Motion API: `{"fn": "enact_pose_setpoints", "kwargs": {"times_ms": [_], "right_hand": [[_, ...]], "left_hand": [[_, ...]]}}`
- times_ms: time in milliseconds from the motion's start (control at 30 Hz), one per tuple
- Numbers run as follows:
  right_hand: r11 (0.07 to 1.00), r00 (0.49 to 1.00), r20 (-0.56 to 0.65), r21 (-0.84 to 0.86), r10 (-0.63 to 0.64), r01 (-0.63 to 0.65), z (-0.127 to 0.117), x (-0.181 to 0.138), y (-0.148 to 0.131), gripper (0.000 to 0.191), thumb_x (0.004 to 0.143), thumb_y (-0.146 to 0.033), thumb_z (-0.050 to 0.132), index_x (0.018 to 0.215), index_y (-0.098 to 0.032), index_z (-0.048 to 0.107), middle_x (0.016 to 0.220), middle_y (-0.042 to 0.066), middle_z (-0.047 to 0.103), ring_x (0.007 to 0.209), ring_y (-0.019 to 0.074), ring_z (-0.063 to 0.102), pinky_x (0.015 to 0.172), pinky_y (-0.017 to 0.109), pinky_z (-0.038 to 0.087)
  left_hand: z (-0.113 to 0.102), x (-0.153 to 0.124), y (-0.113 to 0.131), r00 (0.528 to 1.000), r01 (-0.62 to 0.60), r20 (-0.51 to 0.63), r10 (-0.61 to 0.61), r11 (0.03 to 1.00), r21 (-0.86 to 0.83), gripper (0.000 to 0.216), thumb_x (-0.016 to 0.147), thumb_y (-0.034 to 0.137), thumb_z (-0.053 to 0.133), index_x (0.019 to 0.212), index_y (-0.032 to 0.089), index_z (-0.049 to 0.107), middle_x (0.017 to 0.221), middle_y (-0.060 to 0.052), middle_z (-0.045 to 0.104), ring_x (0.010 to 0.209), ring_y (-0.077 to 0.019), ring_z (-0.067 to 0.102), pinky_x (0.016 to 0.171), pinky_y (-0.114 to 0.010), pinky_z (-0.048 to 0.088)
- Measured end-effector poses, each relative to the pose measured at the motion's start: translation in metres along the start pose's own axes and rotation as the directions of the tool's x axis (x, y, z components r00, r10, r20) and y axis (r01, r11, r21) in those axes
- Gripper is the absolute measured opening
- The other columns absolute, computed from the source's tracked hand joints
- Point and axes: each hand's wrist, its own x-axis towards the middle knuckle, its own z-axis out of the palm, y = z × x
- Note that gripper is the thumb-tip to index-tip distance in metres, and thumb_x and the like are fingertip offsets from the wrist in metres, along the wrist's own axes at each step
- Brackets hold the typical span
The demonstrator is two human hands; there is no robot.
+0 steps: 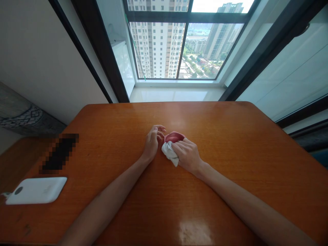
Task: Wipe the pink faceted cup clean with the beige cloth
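A small pink bowl (174, 137) sits near the middle of the orange wooden table (230, 153). My right hand (188, 155) is closed around a crumpled white cloth (169, 152) and presses it against the bowl's near rim. My left hand (153, 141) rests on the table just left of the bowl, fingers curled loosely toward it, holding nothing.
A white power bank (37, 190) lies at the table's left front, with a pixelated dark object (59, 153) behind it. Beyond the table's far edge is a white sill and a large window (184, 44) with high-rise buildings outside.
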Motion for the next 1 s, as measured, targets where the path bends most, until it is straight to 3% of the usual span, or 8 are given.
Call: {"fn": "enact_pose_setpoints", "kwargs": {"times_ms": [67,133,233,300,433,667,833,1000], "right_hand": [[0.99,0.993,-0.056,0.105,0.106,-0.1,-0.002,0.001,-0.002,0.035,0.101,-0.03,0.062,0.067,-0.023,0.055,0.059,-0.001,0.059,0.055,0.0148,0.042,0.063,0.035,0.033],[0.893,0.925,-0.076,0.303,0.372,-0.334,-0.007,0.003,-0.004,0.039,0.102,-0.038,0.065,0.067,-0.022,0.057,0.059,-0.002,0.058,0.055,0.0136,0.042,0.061,0.033,0.033],[0.484,0.634,0.031,0.619,0.772,-0.619,-0.012,0.007,-0.01,0.039,0.103,-0.053,0.063,0.083,-0.02,0.07,0.07,-0.001,0.064,0.062,0.0151,0.05,0.061,0.029,0.038],[0.273,0.496,0.1,0.733,0.863,-0.623,-0.013,0.01,-0.013,0.042,0.101,-0.059,0.063,0.094,-0.02,0.075,0.081,0.001,0.07,0.072,0.0175,0.057,0.067,0.029,0.045],[0.113,0.451,0.165,0.842,0.877,-0.527,-0.005,0.009,-0.015,0.04,0.1,-0.06,0.063,0.1,-0.022,0.076,0.094,0.001,0.072,0.087,0.0197,0.061,0.083,0.031,0.05],[0.007,0.428,0.212,0.89,0.878,-0.456,0.007,0.005,-0.013,0.037,0.099,-0.058,0.061,0.088,-0.024,0.069,0.092,0.001,0.069,0.09,0.0198,0.06,0.085,0.031,0.052],[-0.089,0.395,0.3,0.878,0.868,-0.471,0.005,0.002,-0.018,0.049,0.095,-0.069,0.063,0.077,-0.023,0.061,0.072,-0.002,0.061,0.064,0.0156,0.052,0.061,0.029,0.049],[-0.238,0.39,0.497,0.801,0.775,-0.549,0.003,0.0,-0.021,0.059,0.093,-0.079,0.059,0.075,-0.023,0.061,0.057,-0.005,0.053,0.044,0.0118,0.039,0.039,0.027,0.029]], "left_hand": [[0.0,-0.004,0.002,0.998,-0.06,0.019,0.06,0.998,0.025,0.044,0.11,0.048,0.035,0.107,0.019,0.068,0.107,-0.006,0.072,0.087,-0.0169,0.067,0.076,-0.028,0.053],[-0.001,-0.009,0.004,0.981,-0.187,0.065,0.183,0.98,0.064,0.045,0.113,0.052,0.035,0.119,0.02,0.066,0.122,-0.01,0.07,0.107,-0.0209,0.068,0.087,-0.033,0.056],[-0.004,-0.014,0.006,0.862,-0.474,0.279,0.422,0.867,0.154,0.06,0.108,0.067,0.048,0.151,0.025,0.051,0.155,-0.016,0.054,0.145,-0.0309,0.053,0.112,-0.047,0.053],[-0.006,-0.017,0.005,0.735,-0.637,0.467,0.492,0.738,0.224,0.089,0.095,0.077,0.065,0.164,0.028,0.037,0.17,-0.02,0.037,0.159,-0.0382,0.038,0.123,-0.057,0.045],[-0.007,-0.019,0.001,0.597,-0.786,0.639,0.485,0.511,0.346,0.113,0.079,0.069,0.089,0.168,0.034,0.029,0.177,-0.021,0.02,0.163,-0.045,0.029,0.129,-0.066,0.039],[-0.007,-0.019,0.004,0.653,-0.73,0.585,0.482,0.606,0.316,0.103,0.074,0.042,0.098,0.156,0.031,0.037,0.163,-0.019,0.038,0.153,-0.0403,0.045,0.121,-0.06,0.051],[-0.004,-0.02,0.009,0.677,-0.689,0.556,0.483,0.681,0.247,0.098,0.069,0.045,0.096,0.15,0.029,0.043,0.15,-0.016,0.047,0.141,-0.0383,0.054,0.116,-0.058,0.052],[-0.003,-0.024,0.014,0.786,-0.454,0.554,0.273,0.864,0.219,0.09,0.073,0.052,0.091,0.144,0.029,0.042,0.134,-0.011,0.059,0.109,-0.0276,0.068,0.093,-0.042,0.06]]}}
